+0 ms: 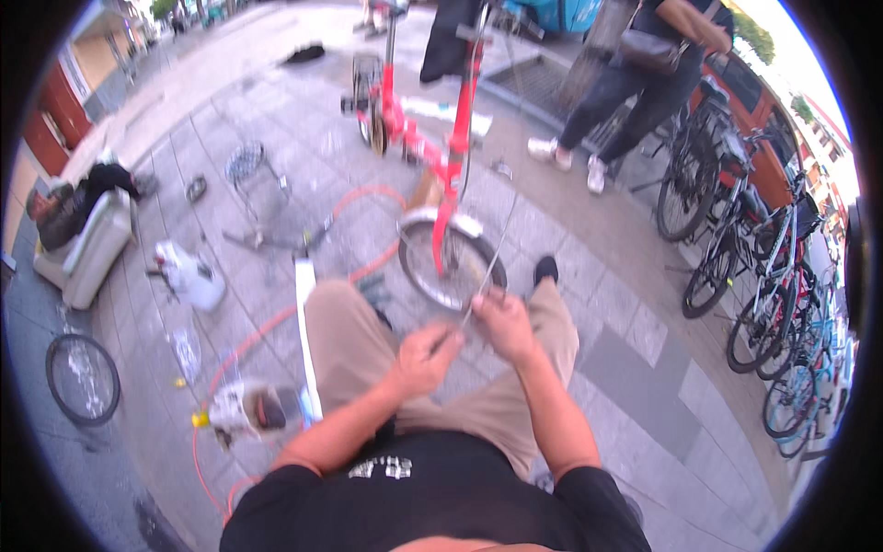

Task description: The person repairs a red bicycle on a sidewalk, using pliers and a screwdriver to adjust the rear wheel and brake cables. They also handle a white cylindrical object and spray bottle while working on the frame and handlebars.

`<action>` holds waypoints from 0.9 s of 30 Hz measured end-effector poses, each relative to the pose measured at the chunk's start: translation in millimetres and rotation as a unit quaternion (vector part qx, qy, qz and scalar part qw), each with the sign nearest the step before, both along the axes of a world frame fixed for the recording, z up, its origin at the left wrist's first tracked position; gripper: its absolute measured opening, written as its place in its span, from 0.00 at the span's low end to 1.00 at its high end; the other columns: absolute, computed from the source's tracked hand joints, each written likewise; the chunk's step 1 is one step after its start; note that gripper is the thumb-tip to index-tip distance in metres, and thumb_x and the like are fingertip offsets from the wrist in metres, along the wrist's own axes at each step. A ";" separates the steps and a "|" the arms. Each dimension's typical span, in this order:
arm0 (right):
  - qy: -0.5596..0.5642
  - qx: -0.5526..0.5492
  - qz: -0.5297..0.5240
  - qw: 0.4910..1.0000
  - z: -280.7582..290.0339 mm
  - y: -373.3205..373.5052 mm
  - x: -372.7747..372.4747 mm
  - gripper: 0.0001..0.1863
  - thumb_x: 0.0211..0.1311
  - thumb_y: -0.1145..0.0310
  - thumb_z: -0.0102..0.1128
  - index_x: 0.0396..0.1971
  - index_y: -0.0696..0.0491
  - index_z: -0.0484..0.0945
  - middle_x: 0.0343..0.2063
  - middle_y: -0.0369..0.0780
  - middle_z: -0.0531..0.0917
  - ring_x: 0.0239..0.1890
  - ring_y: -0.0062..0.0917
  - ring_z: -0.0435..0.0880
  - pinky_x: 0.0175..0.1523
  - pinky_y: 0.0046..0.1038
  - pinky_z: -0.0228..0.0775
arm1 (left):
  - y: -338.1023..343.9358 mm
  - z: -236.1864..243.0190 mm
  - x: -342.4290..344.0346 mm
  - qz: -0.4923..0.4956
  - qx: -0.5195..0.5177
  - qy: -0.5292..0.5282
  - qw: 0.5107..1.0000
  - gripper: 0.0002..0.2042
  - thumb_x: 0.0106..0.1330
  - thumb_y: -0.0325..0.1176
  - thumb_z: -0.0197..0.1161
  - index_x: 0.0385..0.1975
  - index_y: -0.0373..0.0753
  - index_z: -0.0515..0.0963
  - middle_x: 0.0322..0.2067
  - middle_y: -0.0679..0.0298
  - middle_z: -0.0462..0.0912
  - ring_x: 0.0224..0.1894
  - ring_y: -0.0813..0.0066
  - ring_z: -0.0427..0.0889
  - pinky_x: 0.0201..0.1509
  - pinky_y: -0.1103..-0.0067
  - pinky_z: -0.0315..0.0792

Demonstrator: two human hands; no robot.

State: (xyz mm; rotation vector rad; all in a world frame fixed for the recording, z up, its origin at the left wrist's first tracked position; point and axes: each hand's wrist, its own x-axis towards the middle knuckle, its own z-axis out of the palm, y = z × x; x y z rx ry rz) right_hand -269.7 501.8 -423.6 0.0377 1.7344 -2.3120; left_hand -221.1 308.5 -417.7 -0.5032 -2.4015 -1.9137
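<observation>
Both my hands meet above my lap, in front of a red folding bicycle (455, 138). A long thin wire (498, 253) runs from my fingers up and away past the bicycle's front wheel (426, 253). My right hand (504, 324) pinches this wire. Just left of it and lower, my left hand (428, 359) is closed too, its fingertips at the wire's near end. Whether the wire is a cable or a stiff rod is too blurred to tell. The bicycle stands upright, its front wheel between my knees and a little beyond.
An orange hose (267, 329) curves across the paving. Left of me lie a white jug (191, 276), a cut-open container (253, 409) and a loose tire (83, 379). Parked bicycles (727, 230) line the right side. A standing person (635, 83) is at the far right; someone sits (69, 216) at left.
</observation>
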 end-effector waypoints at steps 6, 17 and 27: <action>-0.022 -0.018 -0.028 0.999 -12.5 -1.6 -14.8 0.08 0.75 0.65 0.62 0.41 0.54 0.80 0.22 0.26 0.72 0.16 0.09 0.62 0.21 0.19 0.51 | -4.2 -37.3 -7.5 -0.039 0.033 -0.200 0.979 0.14 0.76 0.39 0.65 0.42 0.32 0.86 0.26 0.70 0.81 0.32 0.83 0.76 0.38 0.79 0.73; 0.181 0.109 -0.204 0.956 17.6 77.3 -146.6 0.16 0.76 0.59 0.61 0.51 0.56 0.82 0.27 0.34 0.83 0.21 0.15 0.73 0.27 0.23 0.63 | -12.9 -8.7 -84.5 -0.097 -0.368 -0.006 0.925 0.25 0.72 0.51 0.65 0.55 0.34 0.81 0.48 0.43 0.86 0.55 0.43 0.83 0.62 0.57 0.75; 0.349 0.300 -0.189 0.867 146.2 57.5 -301.5 0.21 0.73 0.58 0.62 0.54 0.60 0.82 0.27 0.39 0.85 0.30 0.18 0.81 0.39 0.28 0.75 | 36.0 326.6 -325.1 0.133 -0.374 0.618 0.678 0.12 0.74 0.35 0.60 0.52 0.40 0.84 0.47 0.59 0.87 0.53 0.54 0.84 0.57 0.63 0.74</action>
